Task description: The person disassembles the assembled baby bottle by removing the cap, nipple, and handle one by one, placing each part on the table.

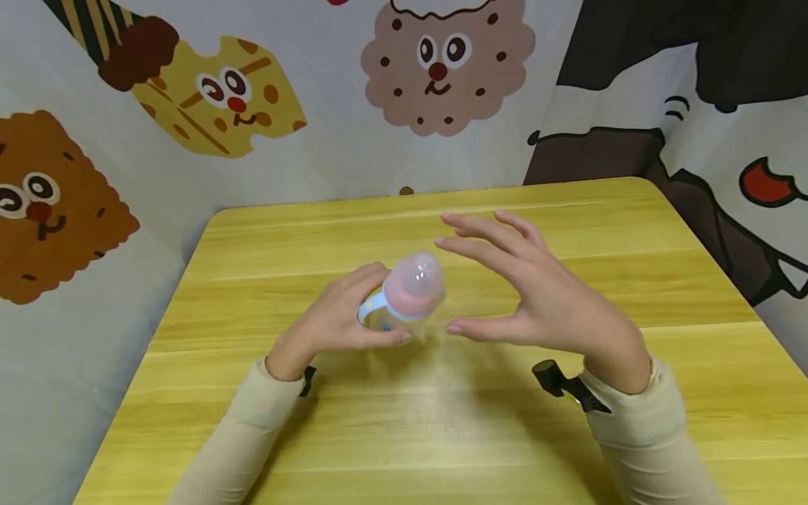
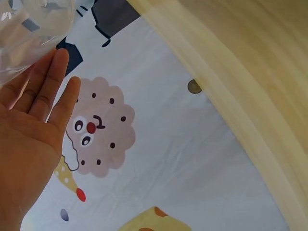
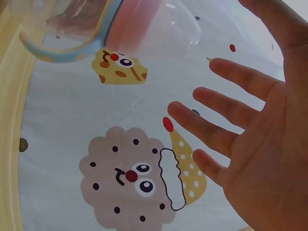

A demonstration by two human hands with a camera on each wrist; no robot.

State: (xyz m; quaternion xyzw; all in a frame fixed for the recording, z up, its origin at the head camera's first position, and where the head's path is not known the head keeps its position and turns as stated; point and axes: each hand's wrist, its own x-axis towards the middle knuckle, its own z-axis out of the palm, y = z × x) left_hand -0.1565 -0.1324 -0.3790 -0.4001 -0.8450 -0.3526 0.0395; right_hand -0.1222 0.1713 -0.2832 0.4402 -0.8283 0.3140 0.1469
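Note:
A baby bottle point(image 1: 413, 287) with a clear cap, a pink collar and light-blue handles is held above the table by my left hand point(image 1: 344, 308). The thumb lies along its near side, and the other fingers go behind it. In the left wrist view, the clear bottle body point(image 2: 29, 43) shows at the top left against the fingers. My right hand point(image 1: 536, 294) hovers to the right of the bottle, apart from it, with fingers spread and nothing held. The right wrist view shows one blue handle point(image 3: 72, 55) and the pink collar point(image 3: 132, 24) beyond the open right hand point(image 3: 260, 130).
The yellow wood-grain table point(image 1: 379, 435) lies under both hands. Behind it hangs a white cloth point(image 1: 328, 84) printed with cartoon biscuits and cheese. A dark strap with a small black piece point(image 1: 562, 382) sits on the right wrist.

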